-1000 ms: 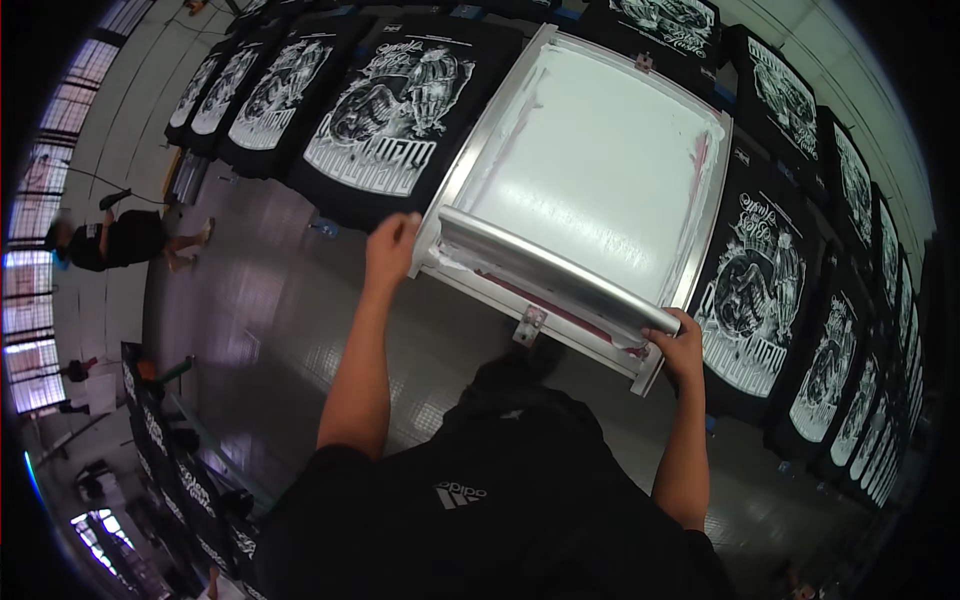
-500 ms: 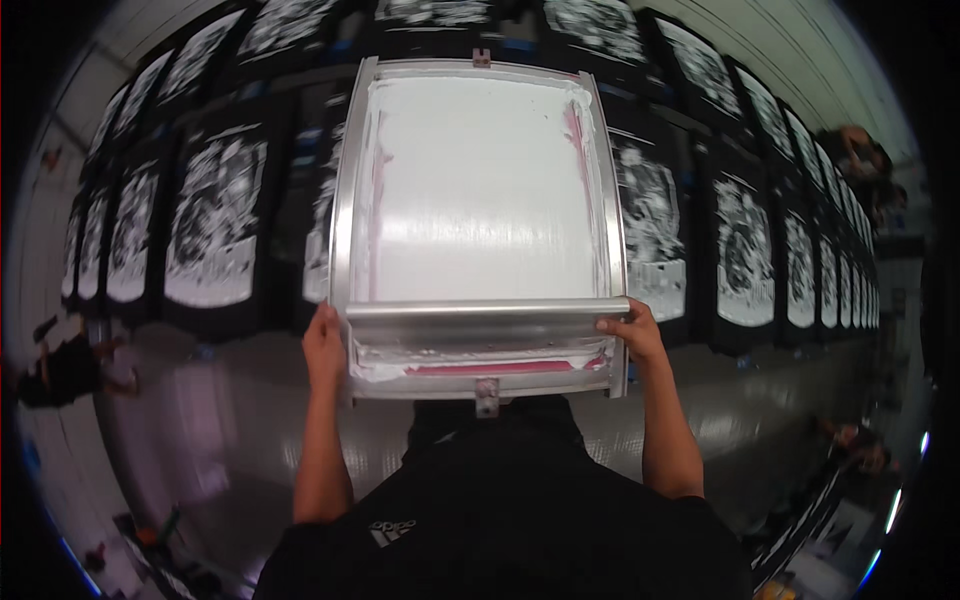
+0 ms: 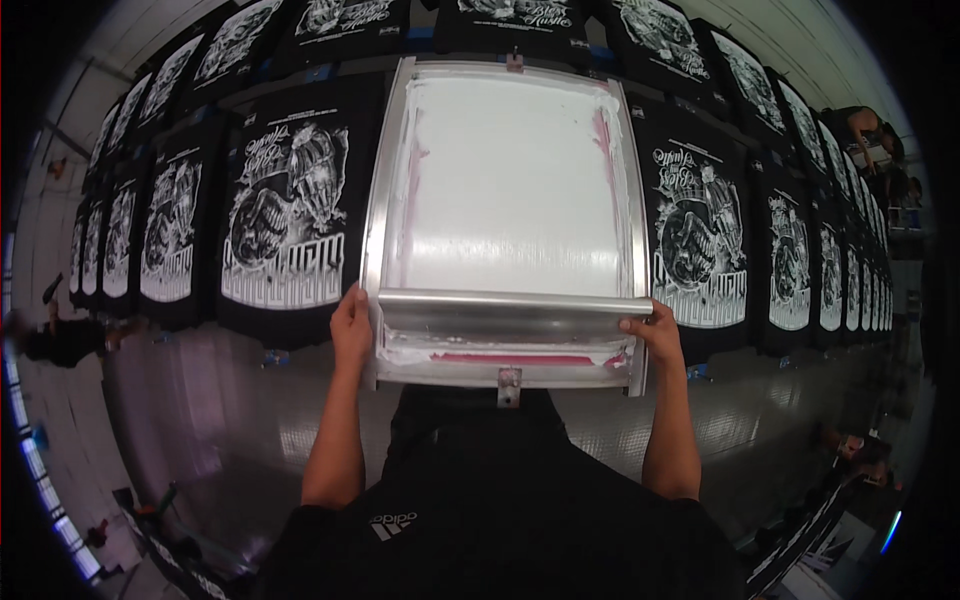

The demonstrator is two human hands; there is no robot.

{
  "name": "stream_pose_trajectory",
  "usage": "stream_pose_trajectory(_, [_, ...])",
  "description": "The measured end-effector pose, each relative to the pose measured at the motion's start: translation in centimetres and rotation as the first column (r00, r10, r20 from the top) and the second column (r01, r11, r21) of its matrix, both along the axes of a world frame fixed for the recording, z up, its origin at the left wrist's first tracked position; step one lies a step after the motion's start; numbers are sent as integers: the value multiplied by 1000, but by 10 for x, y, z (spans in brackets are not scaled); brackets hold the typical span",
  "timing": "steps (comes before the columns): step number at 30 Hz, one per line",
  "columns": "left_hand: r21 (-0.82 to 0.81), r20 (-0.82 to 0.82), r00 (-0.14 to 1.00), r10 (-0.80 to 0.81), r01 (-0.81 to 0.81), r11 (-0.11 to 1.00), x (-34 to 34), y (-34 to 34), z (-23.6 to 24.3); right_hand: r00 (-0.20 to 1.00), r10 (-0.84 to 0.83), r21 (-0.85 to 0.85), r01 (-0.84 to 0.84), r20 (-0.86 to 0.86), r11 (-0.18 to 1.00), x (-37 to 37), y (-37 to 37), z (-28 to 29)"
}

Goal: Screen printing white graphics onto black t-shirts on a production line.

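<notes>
A screen-printing frame [image 3: 378, 200] of bare metal, its mesh coated white with pinkish streaks at the edges, lies upright in front of me. A long metal squeegee [image 3: 500, 310] rests across its near end, and a small metal bracket [image 3: 509, 385] sits at the front edge's middle. My left hand [image 3: 349, 322] is closed on the frame's left side, beside the squeegee's left end. My right hand [image 3: 652, 332] grips the squeegee's right end at the frame's right side, fingertips curled over the metal.
Rows of black shirts with white prints [image 3: 282, 225] flank the frame on both sides [image 3: 697, 235] and continue behind it. A dark floor [image 3: 220, 410] lies below. A person [image 3: 60, 343] is at the far left, another [image 3: 862, 135] at upper right, another [image 3: 858, 450] at lower right.
My view has swung round so the frame, tilted a second ago, now sits straight. My left hand and the frame have shifted; both hands remain at the frame's near corners.
</notes>
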State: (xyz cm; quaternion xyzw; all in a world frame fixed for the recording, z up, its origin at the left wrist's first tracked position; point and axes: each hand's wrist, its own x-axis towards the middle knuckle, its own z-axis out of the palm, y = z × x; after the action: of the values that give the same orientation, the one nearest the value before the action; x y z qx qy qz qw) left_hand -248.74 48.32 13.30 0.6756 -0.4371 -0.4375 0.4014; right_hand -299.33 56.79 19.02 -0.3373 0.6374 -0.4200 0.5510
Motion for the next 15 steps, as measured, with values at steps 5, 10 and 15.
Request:
stream_pose_trajectory(5, [93, 70, 996, 50, -57, 994, -7, -14, -22, 992, 18, 56, -11, -128, 998, -21, -15, -17])
stream_pose_trajectory(10, [-1, 17, 998, 61, -61, 998, -6, -25, -35, 997, 52, -5, -53, -60, 999, -12, -29, -28])
stream_pose_trajectory(15, [-20, -25, 999, 44, -44, 999, 7, -21, -43, 998, 61, -19, -62, -6, 998, -4, -22, -33])
